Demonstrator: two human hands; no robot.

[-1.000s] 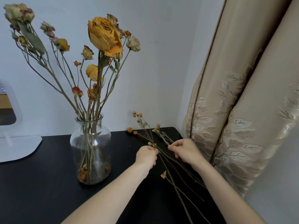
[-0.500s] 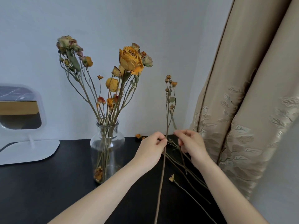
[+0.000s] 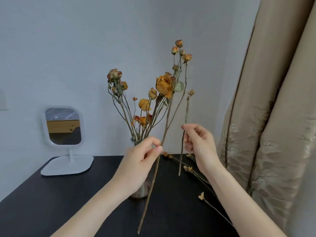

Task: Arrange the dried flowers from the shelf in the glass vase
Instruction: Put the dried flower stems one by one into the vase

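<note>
Two stems are held upright and apart above the black table [image 3: 68,202], seemingly so each can be fed singly into the glass vase [image 3: 138,192], which is half hidden behind the left hand [image 3: 145,154] and already filled with dried flowers [image 3: 163,86]. A long branched stem [image 3: 149,194] is pinched between that hand's thumb and fingertips, and a shorter stem [image 3: 187,110] is pinched likewise by the right hand [image 3: 198,144] at three o'clock of it. Loose stems [image 3: 187,168] are left lying at four o'clock of the vase.

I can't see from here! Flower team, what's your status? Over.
Left hand pinching long branched stem, right hand pinching short stem. Glass vase partly behind left hand, flowers already in. Spare stems lying on table. Over.
</note>
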